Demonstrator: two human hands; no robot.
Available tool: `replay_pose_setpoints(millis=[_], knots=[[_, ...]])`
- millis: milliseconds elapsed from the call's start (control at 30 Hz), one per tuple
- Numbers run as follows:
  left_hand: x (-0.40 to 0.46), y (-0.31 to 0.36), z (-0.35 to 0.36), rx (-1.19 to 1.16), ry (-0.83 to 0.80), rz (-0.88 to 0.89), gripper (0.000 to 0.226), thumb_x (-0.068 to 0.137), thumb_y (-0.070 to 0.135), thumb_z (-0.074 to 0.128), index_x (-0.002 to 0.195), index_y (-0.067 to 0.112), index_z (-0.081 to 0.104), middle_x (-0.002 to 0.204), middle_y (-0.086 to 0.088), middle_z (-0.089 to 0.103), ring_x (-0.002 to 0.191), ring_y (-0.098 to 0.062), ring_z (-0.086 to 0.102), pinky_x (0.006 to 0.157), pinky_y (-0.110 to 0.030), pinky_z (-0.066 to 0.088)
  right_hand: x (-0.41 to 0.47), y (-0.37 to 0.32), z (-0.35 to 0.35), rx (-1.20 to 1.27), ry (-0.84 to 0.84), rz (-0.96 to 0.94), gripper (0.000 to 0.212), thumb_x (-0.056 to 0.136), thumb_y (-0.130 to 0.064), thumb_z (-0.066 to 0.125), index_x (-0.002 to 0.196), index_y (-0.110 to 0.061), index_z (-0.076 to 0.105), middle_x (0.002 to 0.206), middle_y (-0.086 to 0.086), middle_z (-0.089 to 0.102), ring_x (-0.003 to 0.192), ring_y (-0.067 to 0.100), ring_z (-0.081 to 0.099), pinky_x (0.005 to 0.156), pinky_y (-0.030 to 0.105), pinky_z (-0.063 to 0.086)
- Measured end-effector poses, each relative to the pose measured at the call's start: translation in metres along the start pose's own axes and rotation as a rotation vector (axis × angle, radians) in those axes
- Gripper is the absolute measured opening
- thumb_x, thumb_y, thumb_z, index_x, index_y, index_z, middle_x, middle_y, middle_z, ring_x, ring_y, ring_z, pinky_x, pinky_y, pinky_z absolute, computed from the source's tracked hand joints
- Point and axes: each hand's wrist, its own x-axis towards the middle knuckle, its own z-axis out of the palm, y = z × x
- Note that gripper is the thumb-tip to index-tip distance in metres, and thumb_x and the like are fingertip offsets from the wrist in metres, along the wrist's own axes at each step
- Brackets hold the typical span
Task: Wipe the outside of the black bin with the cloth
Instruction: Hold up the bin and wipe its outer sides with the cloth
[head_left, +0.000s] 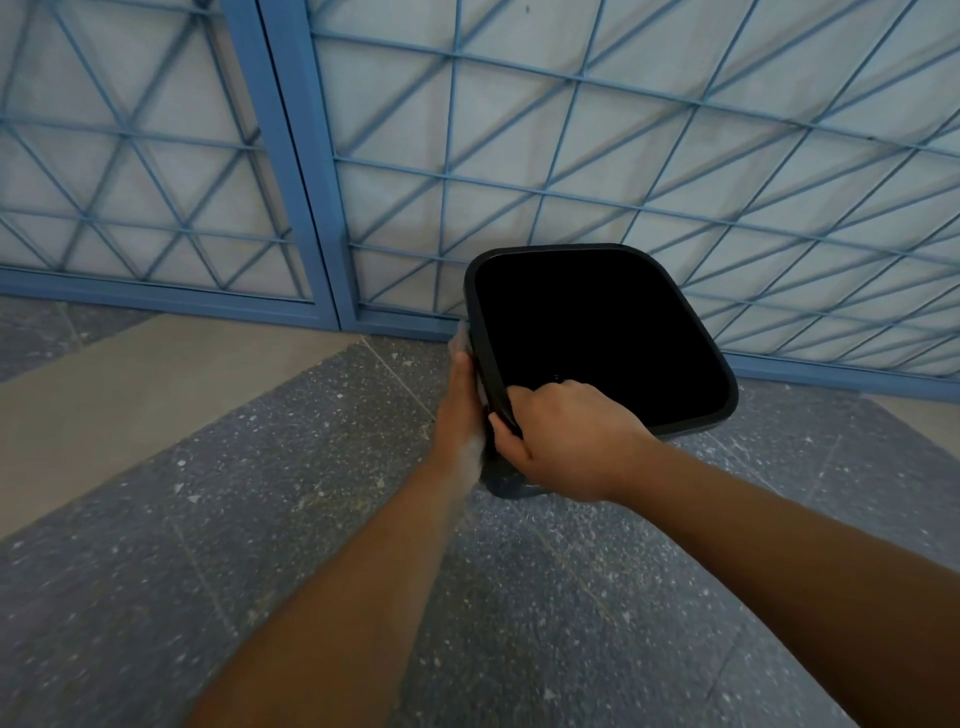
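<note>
the right hand (566, 441) was seen nearest, its fingers (535, 397) hooked over the near rim of the black bin (680, 421) and its thumb clamped on the outside, so the rim was gripped. just beside it, the left hand (460, 405) was laid flat against the bin's left outer wall, with the cloth (460, 332) pressed beneath it; only a pale edge of cloth was visible past the fingertips. the bin was held over the speckled floor (260, 519), tilted, before a blue grille (571, 156). it was judged light, stiff and smooth-walled, hence slippery under a palm; the rolled rim was judged the surest place for a hold while the walls were wiped.
</note>
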Motion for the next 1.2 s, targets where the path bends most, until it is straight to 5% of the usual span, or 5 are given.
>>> replay_pose_setpoints(millis=[200,600,733,867,1200], knots=[[-0.012,-0.004,0.003,-0.014,-0.034,0.051,0.081,0.108,0.078,0.042,0.177,0.035,0.037,0.182,0.005,0.04,0.168,-0.016,0.04,0.14,-0.042,0.03,-0.002,-0.001,-0.001,0.005,-0.006,0.005,0.036,0.1,-0.043,0.026,0.091,-0.015,0.047,0.069,0.0,0.048,0.065,0.02,0.052,0.068,0.039,0.05],[0.002,0.01,0.0,0.029,0.0,-0.068,0.057,0.117,0.06,0.043,0.137,0.018,0.076,0.108,0.006,0.089,0.104,-0.008,0.083,0.082,-0.019,0.065,-0.002,0.002,0.001,0.015,0.007,-0.013,0.033,0.1,-0.042,0.028,0.087,-0.017,0.043,0.064,-0.003,0.041,0.06,0.018,0.045,0.061,0.035,0.043],[-0.004,0.014,0.007,-0.074,0.011,-0.048,0.067,0.114,0.065,0.051,0.164,0.022,0.06,0.159,0.0,0.069,0.149,-0.017,0.064,0.128,-0.037,0.048,-0.002,0.002,0.001,0.013,0.007,-0.015,0.034,0.1,-0.043,0.027,0.087,-0.016,0.043,0.067,-0.001,0.045,0.062,0.02,0.049,0.065,0.038,0.049],[0.0,0.002,0.003,-0.056,-0.044,-0.005,0.062,0.12,0.055,0.037,0.161,0.016,0.061,0.133,0.002,0.08,0.127,-0.013,0.076,0.095,-0.019,0.062,-0.002,0.002,0.002,0.011,0.007,-0.023,0.035,0.1,-0.043,0.026,0.087,-0.017,0.044,0.065,-0.001,0.045,0.06,0.019,0.049,0.064,0.039,0.049],[-0.009,-0.01,0.002,-0.101,-0.045,0.041,0.081,0.105,0.077,0.046,0.17,0.028,0.051,0.168,-0.002,0.06,0.158,-0.022,0.055,0.133,-0.045,0.043,0.001,0.001,0.001,-0.011,0.002,-0.018,0.036,0.1,-0.042,0.027,0.088,-0.015,0.048,0.07,0.002,0.054,0.06,0.018,0.054,0.065,0.039,0.052]])
